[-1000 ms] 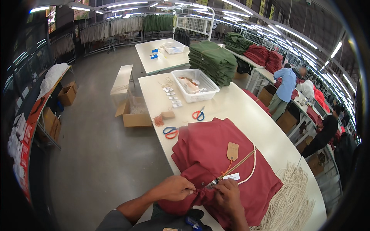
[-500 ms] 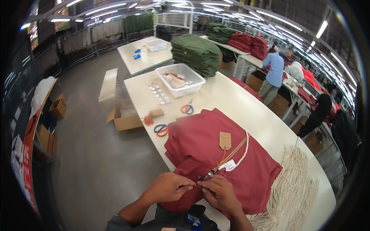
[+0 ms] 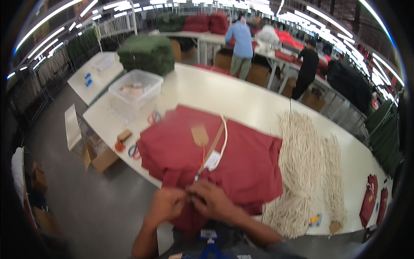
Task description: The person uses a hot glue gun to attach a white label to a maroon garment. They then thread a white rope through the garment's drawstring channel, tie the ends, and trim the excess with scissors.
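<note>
Holds the maroon garment [image 3: 248,164] in narrow grip with left hand [image 3: 167,206] and right hand [image 3: 212,200], near white tag [image 3: 212,160]!

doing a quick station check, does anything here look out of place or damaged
Nothing looks damaged or spilled, though blur hides fine detail. Slightly untidy: the larger cord bundle beside the red cloth, because its strands splay unevenly at the near end.

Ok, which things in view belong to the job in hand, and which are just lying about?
In the job:
- Red garment, worked by the left hand and right hand
- Brown tag, white label and white cord on it

Apparently lying about, untouched:
- Cream cords (possibly supplies)
- White basket
- Green stack
- Cardboard box
</note>
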{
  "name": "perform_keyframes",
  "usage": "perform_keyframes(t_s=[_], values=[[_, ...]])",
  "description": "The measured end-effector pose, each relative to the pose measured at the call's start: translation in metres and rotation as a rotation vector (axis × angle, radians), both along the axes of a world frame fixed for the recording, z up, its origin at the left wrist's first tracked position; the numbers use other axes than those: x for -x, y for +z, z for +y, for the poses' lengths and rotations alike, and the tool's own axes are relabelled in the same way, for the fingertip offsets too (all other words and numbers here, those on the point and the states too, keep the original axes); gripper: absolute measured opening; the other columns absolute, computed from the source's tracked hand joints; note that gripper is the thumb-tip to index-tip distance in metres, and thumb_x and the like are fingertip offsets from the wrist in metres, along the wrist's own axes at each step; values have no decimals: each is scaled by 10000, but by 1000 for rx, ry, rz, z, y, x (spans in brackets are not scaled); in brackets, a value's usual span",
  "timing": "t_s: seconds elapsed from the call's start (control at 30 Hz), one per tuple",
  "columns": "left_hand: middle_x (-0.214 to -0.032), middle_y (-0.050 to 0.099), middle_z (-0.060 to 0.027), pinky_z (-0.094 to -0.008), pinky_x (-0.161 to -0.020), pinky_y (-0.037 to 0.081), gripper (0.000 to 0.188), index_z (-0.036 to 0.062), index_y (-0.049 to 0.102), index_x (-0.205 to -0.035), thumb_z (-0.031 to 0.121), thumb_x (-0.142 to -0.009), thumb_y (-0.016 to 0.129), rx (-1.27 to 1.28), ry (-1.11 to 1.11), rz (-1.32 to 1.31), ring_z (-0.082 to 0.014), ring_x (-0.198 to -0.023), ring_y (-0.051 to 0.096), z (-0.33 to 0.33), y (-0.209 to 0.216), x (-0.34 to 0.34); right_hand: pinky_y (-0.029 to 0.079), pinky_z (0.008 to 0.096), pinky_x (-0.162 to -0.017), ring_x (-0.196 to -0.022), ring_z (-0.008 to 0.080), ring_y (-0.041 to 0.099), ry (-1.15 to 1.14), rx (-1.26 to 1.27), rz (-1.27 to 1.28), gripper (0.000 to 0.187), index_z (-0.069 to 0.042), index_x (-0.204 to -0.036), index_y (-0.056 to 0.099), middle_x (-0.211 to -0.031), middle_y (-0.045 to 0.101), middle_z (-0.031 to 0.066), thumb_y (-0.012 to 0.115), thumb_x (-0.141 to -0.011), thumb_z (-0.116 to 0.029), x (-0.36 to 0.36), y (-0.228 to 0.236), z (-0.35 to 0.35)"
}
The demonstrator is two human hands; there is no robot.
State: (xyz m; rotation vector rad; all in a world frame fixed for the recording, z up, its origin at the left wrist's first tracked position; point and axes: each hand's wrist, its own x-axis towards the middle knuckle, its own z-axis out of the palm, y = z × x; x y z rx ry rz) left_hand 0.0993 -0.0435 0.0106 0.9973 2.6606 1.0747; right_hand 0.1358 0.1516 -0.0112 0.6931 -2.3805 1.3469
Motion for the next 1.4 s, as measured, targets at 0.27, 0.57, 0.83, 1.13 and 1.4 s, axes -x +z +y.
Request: perform_keyframes(t_s=[0.27, 0.57, 0.83, 1.13, 1.4], values=[[-785, 701, -126, -288, -668, 503, 138, -19, 697, -998, 63, -890, 671, -163, 175, -191, -150, -693, 638, -24, 4, 29, 534, 292, -720, -825, 208, 694, -148, 42, -67, 150, -3, -979, 712, -899, 705, 104, 648, -852, 45, 20, 10, 38], [-828, 710, -177, -337, -648, 525, 118, -32, 700, -953, 12, -844, 690, -256, 33, 40, -288, -699, 682, -8, -16, 20, 486, 275, -626, -711, 168, 634, -71, 48, -30, 190, -1, -1022, 715, -879, 679, 97, 747, -835, -1, 20, -1, -6], [-800, 697, -106, -264, -695, 491, 142, -53, 703, -1000, -15, -874, 648, -257, 62, -132, -128, -727, 626, -34, -7, 39, 459, 226, -620, -728, 91, 615, -124, 39, 18, 176, -21, -1006, 726, -874, 679, 52, 741, -835, 15, 32, 9, 17], [-833, 695, -111, -287, -689, 479, 169, -50, 705, -1000, -64, -864, 606, -232, 66, -22, -174, -743, 629, -28, 5, 37, 511, 290, -720, -793, 183, 662, -1, 97, -23, 205, -12, -1101, 694, -898, 695, 84, 698, -918, -104, 39, 16, 13], [-882, 733, -130, -382, -783, 528, 240, 14, 746, -946, -72, -761, 619, 9, 117, 289, -324, -826, 668, -61, 6, 38, 463, 341, -658, -701, 227, 577, 116, -367, -122, 121, -22, -878, 668, -842, 642, 104, 738, -873, -120, 50, 15, 60]])
